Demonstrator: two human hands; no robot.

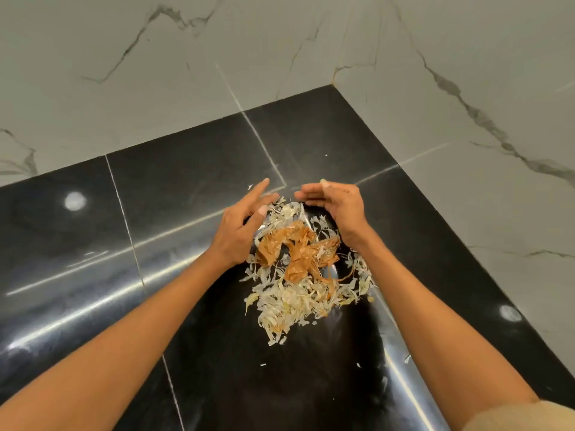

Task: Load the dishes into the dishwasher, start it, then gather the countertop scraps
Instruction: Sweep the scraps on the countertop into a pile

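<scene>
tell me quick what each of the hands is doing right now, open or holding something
Left hand: open, fingers spread at the far left edge of the scrap pile, holding nothing.
Right hand: open, cupped at the pile's far right edge, holding nothing.

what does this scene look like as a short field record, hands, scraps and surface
surface: glossy black tiled countertop in a corner of white marble walls
scraps: loose pile of pale shredded vegetable peelings with crumpled orange-brown skins on top
left hand: open, at the pile's far left edge
right hand: open, cupped over the pile's far right edge
strays: a few small white bits nearer the person
</scene>
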